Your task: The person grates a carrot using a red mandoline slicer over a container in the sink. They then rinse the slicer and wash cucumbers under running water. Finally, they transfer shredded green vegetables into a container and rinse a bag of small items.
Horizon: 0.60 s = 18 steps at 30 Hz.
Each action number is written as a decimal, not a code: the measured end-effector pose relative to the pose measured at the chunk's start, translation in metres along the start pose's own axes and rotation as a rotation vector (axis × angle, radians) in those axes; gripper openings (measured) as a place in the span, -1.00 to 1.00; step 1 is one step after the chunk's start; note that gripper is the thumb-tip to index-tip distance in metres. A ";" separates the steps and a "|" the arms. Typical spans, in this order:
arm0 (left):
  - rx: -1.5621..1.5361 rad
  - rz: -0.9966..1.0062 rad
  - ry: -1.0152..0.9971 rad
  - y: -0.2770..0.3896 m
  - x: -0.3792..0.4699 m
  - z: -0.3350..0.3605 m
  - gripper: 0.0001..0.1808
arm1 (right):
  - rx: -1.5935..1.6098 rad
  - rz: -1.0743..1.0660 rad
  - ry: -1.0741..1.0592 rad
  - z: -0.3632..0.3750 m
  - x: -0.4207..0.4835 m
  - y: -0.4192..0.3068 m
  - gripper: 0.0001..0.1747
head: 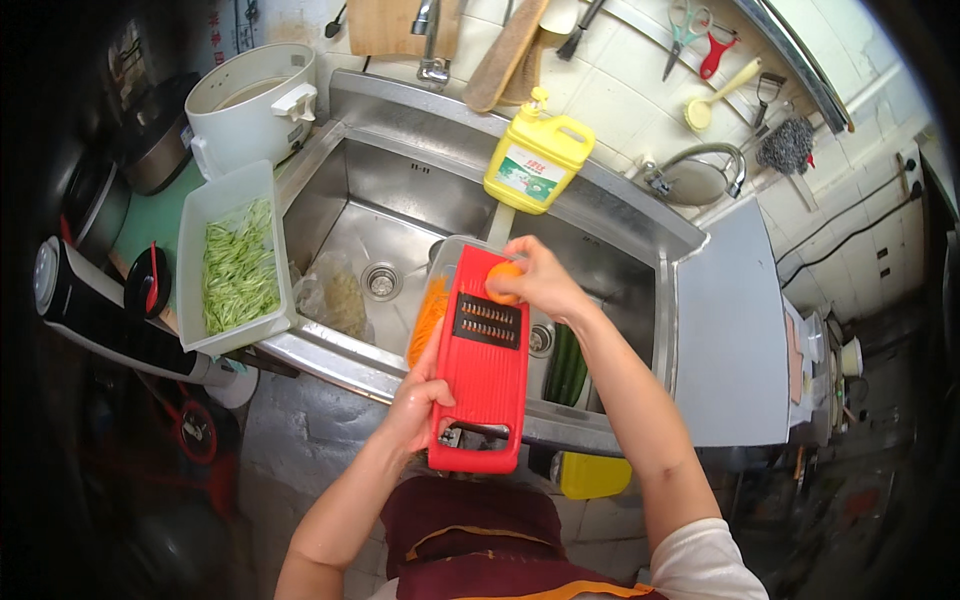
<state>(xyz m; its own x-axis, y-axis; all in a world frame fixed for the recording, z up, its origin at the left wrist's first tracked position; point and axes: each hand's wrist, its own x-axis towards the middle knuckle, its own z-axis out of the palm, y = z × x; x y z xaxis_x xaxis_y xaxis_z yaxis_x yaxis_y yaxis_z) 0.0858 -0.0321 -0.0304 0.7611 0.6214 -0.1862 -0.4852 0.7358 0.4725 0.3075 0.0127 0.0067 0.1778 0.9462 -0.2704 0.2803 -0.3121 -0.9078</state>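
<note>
My left hand grips the left edge of a red mandoline grater, near its handle. The grater slants away from me over a translucent plastic container with shredded carrot in it. My right hand holds an orange piece of carrot against the grater's far end, beyond the toothed black blade insert. Bits of orange cling to the teeth. The grater hides much of the container beneath.
A container of shredded green vegetable stands left of the double sink. Cucumbers lie in the right basin, a plastic bag in the left. A yellow detergent jug stands behind, near the faucet.
</note>
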 end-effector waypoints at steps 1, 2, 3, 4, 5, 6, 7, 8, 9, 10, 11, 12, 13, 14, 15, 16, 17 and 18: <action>-0.055 -0.027 0.015 0.000 0.001 0.000 -0.01 | 0.142 -0.028 0.061 -0.005 -0.014 -0.006 -0.49; -0.110 -0.057 0.028 0.000 0.004 0.003 -0.02 | 0.284 -0.057 0.127 -0.016 -0.028 -0.010 -0.51; -0.164 -0.095 0.040 -0.003 0.009 0.007 -0.04 | 0.424 -0.084 0.202 -0.028 -0.045 -0.010 -0.53; -0.179 -0.075 0.092 -0.004 0.009 0.008 -0.17 | 0.528 -0.164 0.204 -0.036 -0.067 -0.011 -0.55; -0.205 -0.096 0.078 -0.007 0.010 -0.002 -0.24 | 0.630 -0.247 0.211 -0.044 -0.095 -0.008 -0.57; -0.231 -0.121 0.063 -0.009 0.010 -0.020 -0.30 | 0.658 -0.280 0.179 -0.054 -0.126 -0.001 -0.58; -0.258 -0.152 0.052 -0.012 0.010 -0.033 -0.35 | 0.688 -0.307 0.151 -0.063 -0.158 0.012 -0.60; -0.381 -0.234 0.068 -0.011 0.009 -0.033 -0.46 | 0.699 -0.281 0.125 -0.070 -0.191 0.028 -0.61; -0.568 -0.317 -0.067 -0.011 0.006 -0.061 -0.51 | 0.716 -0.256 0.087 -0.076 -0.225 0.047 -0.61; -0.735 -0.305 -0.127 -0.020 0.001 -0.059 -0.53 | 0.692 -0.152 0.081 -0.082 -0.259 0.074 -0.63; -0.887 -0.285 -0.186 -0.023 -0.002 -0.055 -0.54 | 0.678 -0.061 0.068 -0.085 -0.290 0.103 -0.64; -0.920 -0.263 -0.221 -0.024 -0.007 -0.044 -0.54 | 0.772 0.080 0.118 -0.082 -0.316 0.133 -0.65; -0.949 -0.245 -0.256 -0.025 -0.008 -0.029 -0.54 | 0.866 0.225 0.163 -0.077 -0.341 0.162 -0.66; -0.973 -0.190 -0.238 -0.026 -0.013 -0.033 -0.55 | 0.933 0.334 0.220 -0.071 -0.364 0.197 -0.68; -0.942 -0.161 -0.230 -0.027 -0.015 -0.028 -0.56 | 0.986 0.451 0.280 -0.062 -0.384 0.231 -0.70; -0.920 -0.129 -0.230 -0.030 -0.016 -0.022 -0.57 | 1.036 0.576 0.385 -0.052 -0.401 0.262 -0.76; -0.905 -0.101 -0.236 -0.035 -0.015 -0.012 -0.57 | 1.074 0.704 0.494 -0.043 -0.415 0.290 -0.82; -0.837 -0.101 -0.205 -0.038 -0.012 -0.001 -0.71 | 1.051 0.815 0.569 -0.034 -0.426 0.314 -0.96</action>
<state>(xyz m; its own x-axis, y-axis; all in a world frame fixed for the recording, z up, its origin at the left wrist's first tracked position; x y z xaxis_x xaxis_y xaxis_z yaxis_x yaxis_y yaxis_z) 0.0946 -0.0669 -0.0473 0.8411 0.5408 0.0043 -0.5069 0.7910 -0.3426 0.3520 -0.4908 -0.1521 0.3610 0.3000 -0.8830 -0.8453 -0.2947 -0.4457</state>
